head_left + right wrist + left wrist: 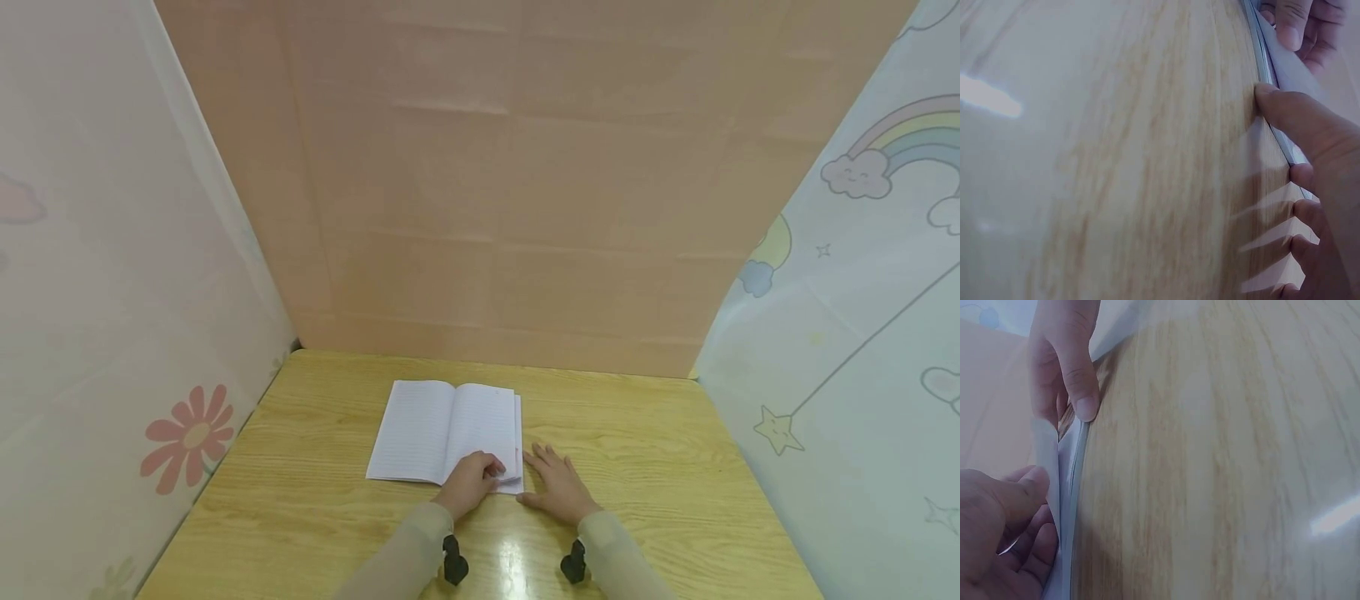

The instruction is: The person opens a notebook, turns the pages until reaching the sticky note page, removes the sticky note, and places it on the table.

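Honestly, I can read no writing from my end: the notebook point(446, 431) lies open near the middle of the surface point(645, 433), and its white pages carry only faint ruled lines, with no brand or label I can make out. Its paper is thin and matte, and the right-hand leaves stack up into a slightly stepped edge. My left hand point(472, 479) sits on the lower right corner of the right page, fingers curled, pinching a thin leaf between thumb and fingers; the left wrist view shows that leaf lifted on edge beside the stack. My right hand point(555, 483) lies flat and spread on the wood just right of the notebook, thumb tip touching the page edges, as the right wrist view confirms. That surface is pale glossy wood with long grain and a bright glare patch near me. Behind stands a peach panel point(510, 192) with fold creases; soft printed sheets flank it, a flower point(191, 435) on the left, a rainbow point(911, 137) and star point(777, 428) on the right.
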